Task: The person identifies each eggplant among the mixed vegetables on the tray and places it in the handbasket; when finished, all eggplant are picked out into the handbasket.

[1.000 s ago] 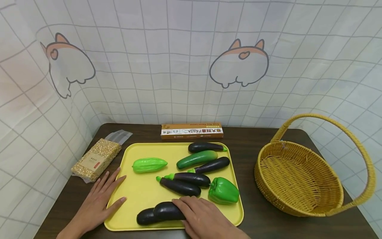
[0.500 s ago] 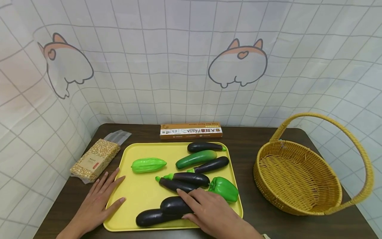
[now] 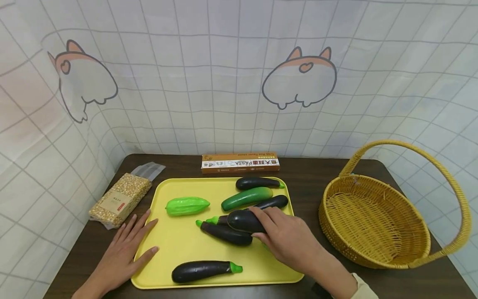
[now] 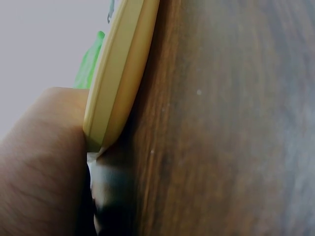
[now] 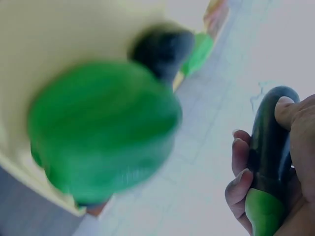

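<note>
My right hand [image 3: 293,236] grips a dark eggplant [image 3: 244,221] and lifts it above the right part of the yellow tray [image 3: 168,245]. In the right wrist view, thumb and fingers wrap round this eggplant [image 5: 268,142], its green cap towards the palm. Below it lie another eggplant [image 3: 225,235] and one partly covered. One more eggplant [image 3: 201,271] lies along the tray's front. A green bell pepper [image 5: 106,128] looms large in the right wrist view; the right hand nearly hides it in the head view. My left hand [image 3: 121,253] rests at the tray's left rim, fingers straight.
Farther back on the tray are a dark green cucumber-like vegetable [image 3: 246,198], an eggplant [image 3: 257,183] and a ridged light green vegetable [image 3: 186,206]. A wicker basket [image 3: 373,224] with a tall handle stands right. Left is a bag of kernels [image 3: 121,199]; behind, a pasta box [image 3: 240,163].
My right hand has taken the eggplant from the front of the tray, raising it back and to the right. The eggplant beneath now shows its green cap. The left hand stays put.
</note>
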Demonstrator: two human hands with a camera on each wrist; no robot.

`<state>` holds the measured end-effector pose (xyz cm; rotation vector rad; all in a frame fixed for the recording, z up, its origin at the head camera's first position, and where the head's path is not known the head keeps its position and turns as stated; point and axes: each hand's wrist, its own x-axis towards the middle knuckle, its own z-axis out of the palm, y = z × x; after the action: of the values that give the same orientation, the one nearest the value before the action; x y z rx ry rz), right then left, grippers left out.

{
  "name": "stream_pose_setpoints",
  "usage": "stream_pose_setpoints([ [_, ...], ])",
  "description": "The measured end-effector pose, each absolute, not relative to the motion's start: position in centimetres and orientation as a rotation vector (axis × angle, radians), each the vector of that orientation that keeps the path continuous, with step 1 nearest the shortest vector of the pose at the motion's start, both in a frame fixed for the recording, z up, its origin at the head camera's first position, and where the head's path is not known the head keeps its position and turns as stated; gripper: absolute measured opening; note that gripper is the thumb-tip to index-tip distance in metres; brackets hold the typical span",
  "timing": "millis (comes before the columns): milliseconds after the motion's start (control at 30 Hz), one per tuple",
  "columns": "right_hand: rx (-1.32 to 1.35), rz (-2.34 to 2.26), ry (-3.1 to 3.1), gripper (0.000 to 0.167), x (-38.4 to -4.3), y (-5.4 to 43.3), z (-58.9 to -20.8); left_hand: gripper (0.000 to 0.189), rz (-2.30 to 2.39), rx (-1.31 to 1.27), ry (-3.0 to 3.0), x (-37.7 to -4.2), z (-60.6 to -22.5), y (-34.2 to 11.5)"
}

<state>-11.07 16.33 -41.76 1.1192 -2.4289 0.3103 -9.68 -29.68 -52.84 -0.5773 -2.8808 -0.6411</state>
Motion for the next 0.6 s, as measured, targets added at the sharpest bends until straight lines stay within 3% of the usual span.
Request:
stream_pose_setpoints([
  [167,1.051,0.304,-2.418,0.059,-12.0,18.5,-40.6,0.073,-0.625,-0.578,-2.872,-9.8,-53.1,-29.7],
  [600,0.823,0.283,-2.527,0.050,-13.6,23.4,-38.0,0.074,-0.601,-0.580,-2.859,-9.7,-53.2,-29.7],
])
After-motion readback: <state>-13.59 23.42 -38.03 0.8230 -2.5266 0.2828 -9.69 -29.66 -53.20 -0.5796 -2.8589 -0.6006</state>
